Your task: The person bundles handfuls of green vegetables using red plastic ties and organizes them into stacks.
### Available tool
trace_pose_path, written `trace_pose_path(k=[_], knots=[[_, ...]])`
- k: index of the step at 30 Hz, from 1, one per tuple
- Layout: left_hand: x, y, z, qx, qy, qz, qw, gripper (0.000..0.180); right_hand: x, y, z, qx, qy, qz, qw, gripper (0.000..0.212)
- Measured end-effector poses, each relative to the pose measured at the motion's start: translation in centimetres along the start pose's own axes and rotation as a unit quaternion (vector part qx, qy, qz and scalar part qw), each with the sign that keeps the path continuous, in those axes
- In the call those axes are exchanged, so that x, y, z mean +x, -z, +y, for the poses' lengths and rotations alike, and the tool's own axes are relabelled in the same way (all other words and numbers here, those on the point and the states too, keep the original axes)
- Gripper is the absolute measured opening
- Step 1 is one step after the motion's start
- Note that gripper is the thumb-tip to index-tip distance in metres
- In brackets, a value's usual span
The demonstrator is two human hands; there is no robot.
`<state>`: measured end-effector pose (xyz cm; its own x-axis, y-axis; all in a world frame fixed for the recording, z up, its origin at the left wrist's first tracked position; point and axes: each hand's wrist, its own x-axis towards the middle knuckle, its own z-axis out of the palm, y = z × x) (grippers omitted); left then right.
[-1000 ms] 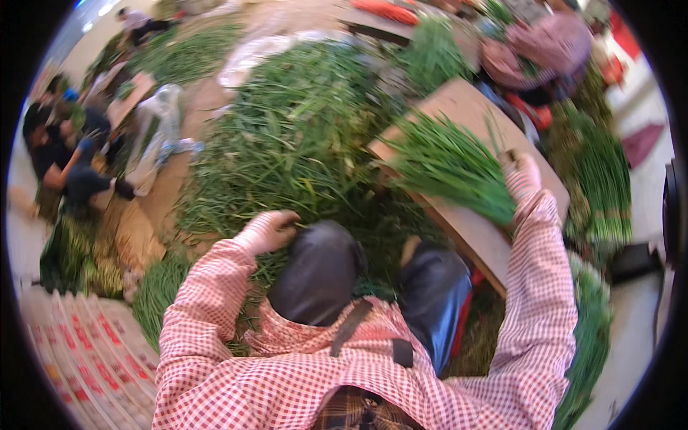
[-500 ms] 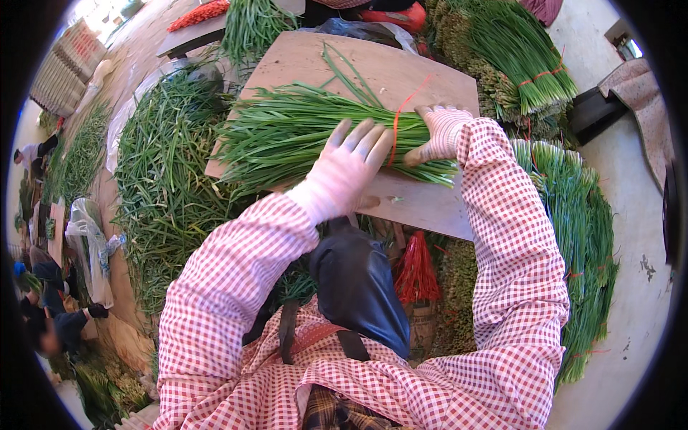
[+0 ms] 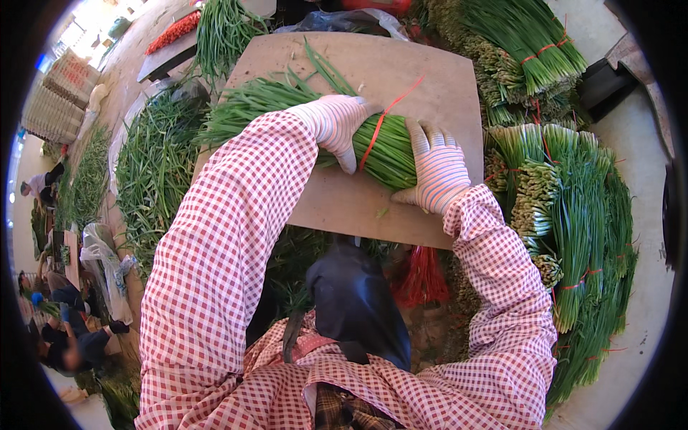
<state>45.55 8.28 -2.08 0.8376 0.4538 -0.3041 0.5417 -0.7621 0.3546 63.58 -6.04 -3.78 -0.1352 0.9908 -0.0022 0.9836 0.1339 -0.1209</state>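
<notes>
A bundle of garlic chives (image 3: 390,152) lies across the board (image 3: 430,79), leaf tips to the left and cut ends to the right. Round it goes a red tie (image 3: 374,136), its loose end sticking up past the far side. My left hand (image 3: 337,125), in a striped glove, clasps the bundle just left of the tie, thumb on the near side. At the cut ends my right hand (image 3: 436,166), gloved alike, cups the bundle with fingers on the far side and thumb on the near side. A few loose chive leaves (image 3: 328,68) lie behind the bundle.
Tied chive bundles (image 3: 584,215) are stacked at my right, with more bundles (image 3: 530,46) at the far right. Loose chives (image 3: 161,165) heap up on the left. Red ties (image 3: 423,276) hang below the board's near edge. Other people (image 3: 75,330) sit far left.
The bundle has shifted a little left and tilted, its cut ends now nearer me. My left hand went from lying flat on top to clasping it; my right hand moved nearer, round the cut ends.
</notes>
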Motion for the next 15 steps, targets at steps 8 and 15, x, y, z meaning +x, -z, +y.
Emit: trace_pose_path(k=[8,15], knots=[[-1.2,0.2,1.1,0.016,0.091,-0.013,0.996,0.109,1.0,1.7,0.1,0.001,0.01,-0.039,0.999,0.119],[-7.0,-7.9,5.9,0.17,0.11,0.249,0.947,0.099,-5.2,-3.5,0.1,0.032,0.147,0.184,0.971,0.114]])
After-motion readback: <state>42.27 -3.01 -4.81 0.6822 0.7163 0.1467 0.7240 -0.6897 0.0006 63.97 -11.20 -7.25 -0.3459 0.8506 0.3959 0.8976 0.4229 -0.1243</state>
